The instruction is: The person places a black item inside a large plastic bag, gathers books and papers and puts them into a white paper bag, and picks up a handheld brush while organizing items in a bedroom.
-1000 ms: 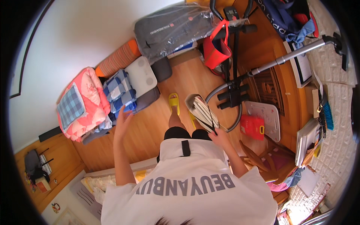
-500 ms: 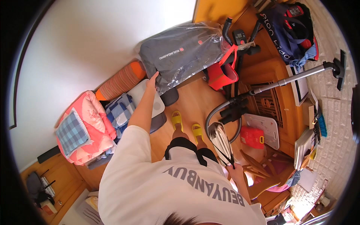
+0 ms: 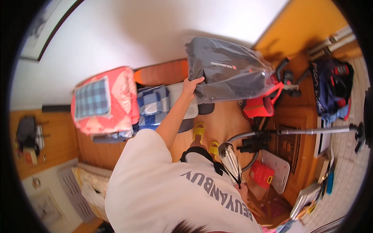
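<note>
My left hand (image 3: 193,84) reaches forward with the arm stretched out and is closed on the near left corner of a dark grey bag (image 3: 223,64) in clear plastic wrap. The wrapped bag leans by the white wall, its far end beside black exercise-machine handles. Low at my right side, my right hand (image 3: 241,191) is closed round the black strap of an open-topped bag (image 3: 231,161) with pale, flat contents, which I cannot make out. A red bag (image 3: 258,108) hangs by its handle at the wrapped bag's right end.
Folded pink bedding (image 3: 122,91), a blue checked cloth bundle (image 3: 153,105) and an orange striped roll (image 3: 163,73) sit along the wall. A vacuum cleaner's tube (image 3: 314,131) and hose cross the right side, over a wooden cabinet (image 3: 301,114). A red packet (image 3: 261,173) lies below.
My view has swung left, so the furnishings sit farther right and the bedroom side shows more. My left hand's fingers now close on the wrapped bag's corner. My right hand keeps the strap.
</note>
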Tool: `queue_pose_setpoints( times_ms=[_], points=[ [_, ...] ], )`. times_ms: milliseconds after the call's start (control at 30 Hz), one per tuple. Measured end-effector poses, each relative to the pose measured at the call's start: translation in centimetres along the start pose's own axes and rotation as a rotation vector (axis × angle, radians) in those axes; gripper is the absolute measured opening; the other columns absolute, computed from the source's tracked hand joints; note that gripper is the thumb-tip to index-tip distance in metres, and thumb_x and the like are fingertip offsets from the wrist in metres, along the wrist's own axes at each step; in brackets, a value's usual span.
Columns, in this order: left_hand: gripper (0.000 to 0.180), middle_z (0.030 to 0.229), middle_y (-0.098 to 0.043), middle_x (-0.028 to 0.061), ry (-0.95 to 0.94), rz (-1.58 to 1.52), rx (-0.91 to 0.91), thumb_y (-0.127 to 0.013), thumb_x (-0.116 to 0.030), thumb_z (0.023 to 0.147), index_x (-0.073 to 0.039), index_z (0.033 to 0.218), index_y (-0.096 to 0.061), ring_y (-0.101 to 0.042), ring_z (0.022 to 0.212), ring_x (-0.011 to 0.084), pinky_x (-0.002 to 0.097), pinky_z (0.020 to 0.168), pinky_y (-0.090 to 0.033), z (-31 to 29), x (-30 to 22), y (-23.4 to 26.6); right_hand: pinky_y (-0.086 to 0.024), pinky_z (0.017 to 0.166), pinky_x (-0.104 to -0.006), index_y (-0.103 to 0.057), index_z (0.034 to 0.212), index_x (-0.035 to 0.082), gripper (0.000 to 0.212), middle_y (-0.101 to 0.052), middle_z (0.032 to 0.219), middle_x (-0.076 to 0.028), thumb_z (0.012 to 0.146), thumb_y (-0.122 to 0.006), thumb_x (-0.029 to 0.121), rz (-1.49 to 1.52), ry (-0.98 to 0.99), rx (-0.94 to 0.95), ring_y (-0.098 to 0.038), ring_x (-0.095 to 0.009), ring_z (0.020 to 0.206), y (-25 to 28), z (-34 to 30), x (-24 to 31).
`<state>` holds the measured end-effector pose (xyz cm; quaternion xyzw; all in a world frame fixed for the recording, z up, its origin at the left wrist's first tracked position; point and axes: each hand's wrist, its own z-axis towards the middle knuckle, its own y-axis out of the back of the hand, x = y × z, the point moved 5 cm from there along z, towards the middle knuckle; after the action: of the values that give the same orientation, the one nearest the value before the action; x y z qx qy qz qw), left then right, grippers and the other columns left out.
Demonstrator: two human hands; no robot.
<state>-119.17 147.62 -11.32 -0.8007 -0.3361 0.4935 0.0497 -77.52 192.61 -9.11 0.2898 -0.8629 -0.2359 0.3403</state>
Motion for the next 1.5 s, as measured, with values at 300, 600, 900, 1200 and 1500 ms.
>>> queue_pose_setpoints(
  times_ms=[300, 600, 900, 1200, 1500],
  points=[
    [0.033, 0.099, -0.064, 0.0086, -0.240, 0.216, -0.300, -0.066, -0.018, 0.077, -0.002, 0.106, -0.064, -0.061, 0.090, 0.0202, 0.0333, 0.085, -0.048, -17.3, -23.1, 23.6, -0.042, 0.053, -0.0342, -0.061, 0.074, -0.004, 0.024, -0.051, 0.054, -0.012, 0.075, -0.058, 0.020, -0.097, 0.119, 0.066, -0.052, -0.015, 0.054, 1.9, 3.8, 5.6],
    [0.095, 0.131, -0.041, 0.0305, -0.361, 1.855, -1.073, -0.073, -0.046, 0.070, 0.011, 0.133, -0.030, -0.040, 0.123, 0.0419, 0.0456, 0.102, -0.033, -17.6, -23.1, 45.1, -0.043, 0.054, -0.0349, -0.059, 0.071, 0.000, 0.024, -0.057, 0.059, -0.013, 0.076, -0.061, 0.024, -0.091, 0.118, 0.129, -0.056, -0.021, 0.055, 3.9, 6.2, 9.4],
    [0.081, 0.131, -0.041, 0.0283, -0.324, 1.703, -0.330, -0.067, -0.032, 0.074, 0.005, 0.135, -0.030, -0.040, 0.122, 0.0400, 0.0434, 0.100, -0.035, -9.9, -2.2, 36.1, -0.034, 0.049, -0.0313, -0.050, 0.066, -0.003, 0.027, -0.038, 0.054, -0.003, 0.077, -0.065, 0.018, -0.077, 0.312, 0.017, -0.036, -0.010, 0.054, 14.1, 0.4, 25.3],
    [0.056, 0.121, -0.054, 0.0096, 0.275, 0.835, 0.536, -0.049, -0.039, 0.093, -0.007, 0.136, -0.035, -0.052, 0.109, 0.0189, 0.0363, 0.087, -0.045, -10.1, 5.7, 10.3, -0.017, 0.046, -0.0222, -0.040, 0.057, 0.008, 0.035, -0.032, 0.056, 0.010, 0.080, -0.067, 0.008, 0.083, 0.794, -0.446, -0.027, 0.001, 0.055, 27.5, -2.3, 44.0],
    [0.092, 0.139, -0.035, 0.0221, -0.210, 0.769, 0.490, -0.069, -0.038, 0.080, -0.002, 0.144, -0.013, -0.041, 0.124, 0.0298, 0.0388, 0.098, -0.038, -8.1, -3.0, -6.8, -0.022, 0.046, -0.0208, -0.049, 0.059, 0.003, 0.028, -0.036, 0.056, 0.010, 0.079, -0.068, 0.008, 0.337, 1.030, -0.316, -0.032, 0.000, 0.053, 31.5, 4.5, 54.6]
  ],
)
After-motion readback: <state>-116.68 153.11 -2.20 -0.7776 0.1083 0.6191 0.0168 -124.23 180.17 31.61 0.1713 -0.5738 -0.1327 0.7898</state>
